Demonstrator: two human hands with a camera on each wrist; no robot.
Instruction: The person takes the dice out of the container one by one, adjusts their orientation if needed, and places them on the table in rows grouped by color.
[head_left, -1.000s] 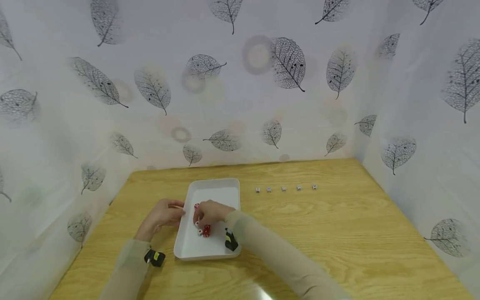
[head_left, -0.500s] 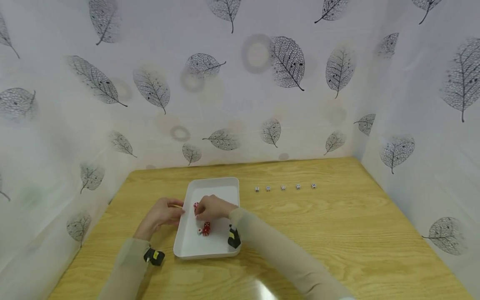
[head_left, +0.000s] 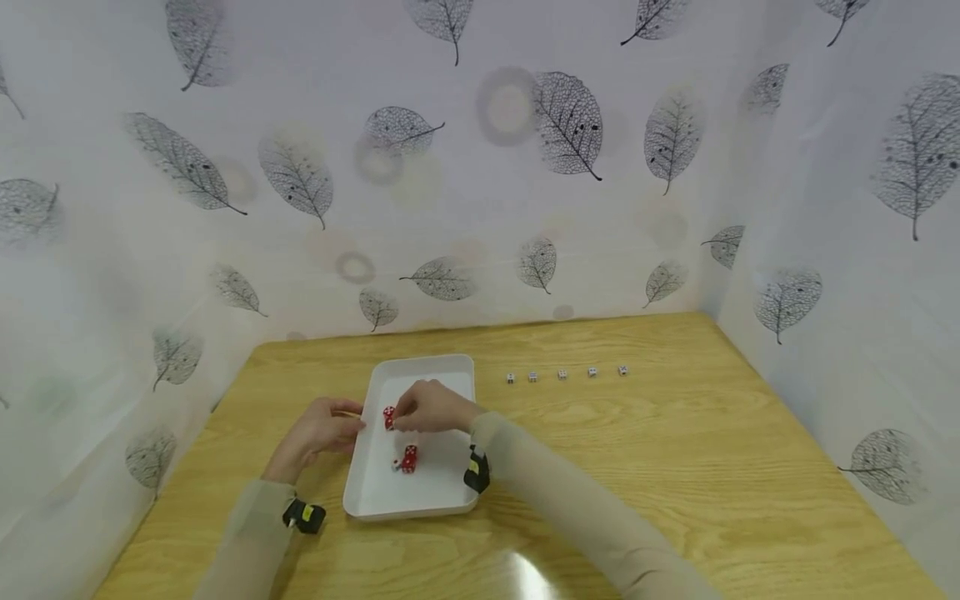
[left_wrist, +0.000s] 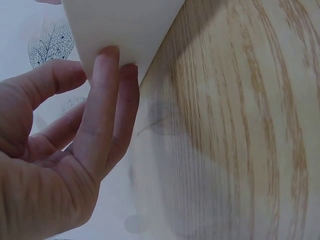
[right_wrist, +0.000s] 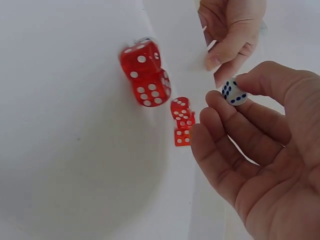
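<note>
My right hand (head_left: 431, 406) pinches a white die (right_wrist: 234, 92) with blue pips between thumb and fingertips, over the white tray (head_left: 360, 492). In the right wrist view its other fingers curve loosely below the die. Red dice (right_wrist: 147, 75) with white pips lie in the tray, a white die (head_left: 396, 465) against them. More red dice (right_wrist: 182, 122) sit near the tray's left wall, just beside my right fingertips in the head view. My left hand (head_left: 318, 432) grips the tray's left side, thumb at the rim and fingertips (left_wrist: 106, 62) against the outer wall.
Several white dice (head_left: 562, 375) stand in a spaced row on the wooden table (head_left: 637, 467), right of the tray near the back. A leaf-printed white curtain (head_left: 480, 192) encloses the table at the back and sides.
My right hand has lifted a white die from among the dice in the tray and moved slightly up and right. My left hand stays at the tray's left side.
</note>
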